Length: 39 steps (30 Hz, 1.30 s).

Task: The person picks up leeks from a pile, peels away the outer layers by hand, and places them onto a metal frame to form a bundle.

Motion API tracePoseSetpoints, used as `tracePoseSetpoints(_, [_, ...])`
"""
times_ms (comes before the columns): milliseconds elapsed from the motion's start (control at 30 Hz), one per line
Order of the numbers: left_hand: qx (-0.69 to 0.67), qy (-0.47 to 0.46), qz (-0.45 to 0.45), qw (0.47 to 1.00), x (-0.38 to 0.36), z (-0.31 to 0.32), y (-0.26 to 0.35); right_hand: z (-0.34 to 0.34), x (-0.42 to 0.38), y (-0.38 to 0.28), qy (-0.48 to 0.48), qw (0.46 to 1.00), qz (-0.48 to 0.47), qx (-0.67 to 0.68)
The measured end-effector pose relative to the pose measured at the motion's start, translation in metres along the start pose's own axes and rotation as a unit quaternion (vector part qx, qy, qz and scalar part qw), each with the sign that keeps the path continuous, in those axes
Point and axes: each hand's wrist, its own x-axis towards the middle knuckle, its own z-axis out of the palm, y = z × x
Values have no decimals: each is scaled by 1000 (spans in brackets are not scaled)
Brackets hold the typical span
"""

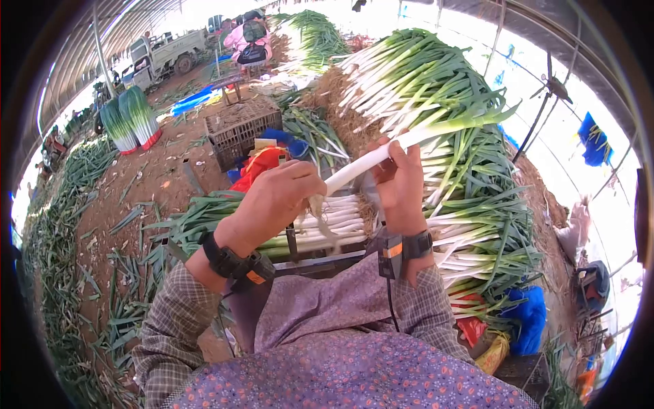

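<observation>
A single leek [364,162] lies slantwise between my hands, white root end at the left and green leaves pointing up right. My left hand [283,198] is closed at its root end, with pale peel or roots hanging below the fingers. My right hand [400,180] grips the white stalk farther up, between thumb and fingers. Beneath my hands, a row of leeks [340,219] lies in a rack with the roots toward the right. To the right is a large pile of leeks [436,88], white ends facing left.
A plastic crate [242,126] stands beyond my left hand, with red cloth [262,163] near it. Two upright leek bundles [129,121] stand at the left. Farther back are a person in pink [251,44] and a truck [174,53]. Leaf scraps cover the ground at left.
</observation>
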Motion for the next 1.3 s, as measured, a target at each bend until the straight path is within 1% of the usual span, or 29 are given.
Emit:
tracePoseSetpoints(67, [47,-43,-3,998,-12,-13,0,-2,10,2,11,1000,-4,5])
tracePoseSetpoints(100, [73,-64,-7,995,-21,-24,-1,-17,23,3,16,1000,-10,6])
tracePoseSetpoints(167, [118,-186,-53,974,-68,-58,-6,-59,59,-3,26,1000,-8,3])
tracePoseSetpoints(200, [92,-196,-81,973,-104,-76,-13,-76,76,-10,33,999,-4,-1])
tracePoseSetpoints(233, [185,-311,-155,919,-150,-96,-23,-73,77,-12,83,995,-37,36])
tracePoseSetpoints(267, [112,-291,-261,914,-205,-124,-40,-78,80,-18,92,995,-29,30])
tracePoseSetpoints(300, [102,-265,-429,857,-235,-155,-28,-90,89,-20,87,995,-30,45])
tracePoseSetpoints(333, [196,-245,-483,817,-278,-177,-23,-102,94,-19,84,994,-24,58])
tracePoseSetpoints(367, [290,-223,-535,762,-317,-193,-23,-108,96,-18,89,995,-22,50])
tracePoseSetpoints(400, [292,-158,-556,762,-342,-204,-31,-111,100,-15,91,995,-19,44])
tracePoseSetpoints(433, [296,-94,-576,757,-367,-213,-35,-119,104,-11,47,999,-17,22])
tracePoseSetpoints(467, [298,-32,-595,746,-376,-215,-30,-112,103,-5,62,997,-33,14])
tracePoseSetpoints(500, [254,8,-604,755,-384,-211,-31,-106,102,4,47,998,-38,-13])
tracePoseSetpoints(567, [170,92,-615,765,-350,-196,-50,-76,91,21,6,996,-50,-68])
tracePoseSetpoints(600, [173,86,-600,777,-335,-181,-61,-51,82,32,0,993,-48,-107])
tracePoseSetpoints(633, [175,80,-583,790,-318,-159,-75,-34,77,42,-39,990,-27,-136])
tracePoseSetpoints(733, [104,39,-513,851,-254,-91,-118,2,80,81,-135,963,34,-232])
tracePoseSetpoints(767, [88,34,-484,870,-238,-66,-136,14,82,95,-144,950,58,-272])
tracePoseSetpoints(867, [-35,17,-441,897,-204,6,-193,15,108,140,-257,899,91,-343])
tracePoseSetpoints(900, [-67,12,-428,901,-198,25,-210,9,118,156,-277,872,90,-393])
tracePoseSetpoints(1000, [-71,-19,-384,920,-196,65,-242,4,133,197,-389,808,152,-416])
tracePoseSetpoints(1067, [-133,-63,-446,883,-193,55,-245,-18,136,226,-405,793,250,-380])
tracePoseSetpoints(1133, [-135,-148,-432,879,-201,36,-240,-49,135,249,-444,720,310,-435])
tracePoseSetpoints(1233, [-175,-291,-480,809,-188,-3,-219,-117,105,276,-491,601,411,-479])
tracePoseSetpoints(1267, [-163,-318,-474,804,-178,-12,-214,-136,93,278,-508,552,460,-475])
tracePoseSetpoints(1300, [-151,-344,-468,800,-166,-17,-209,-164,77,282,-532,527,444,-492])
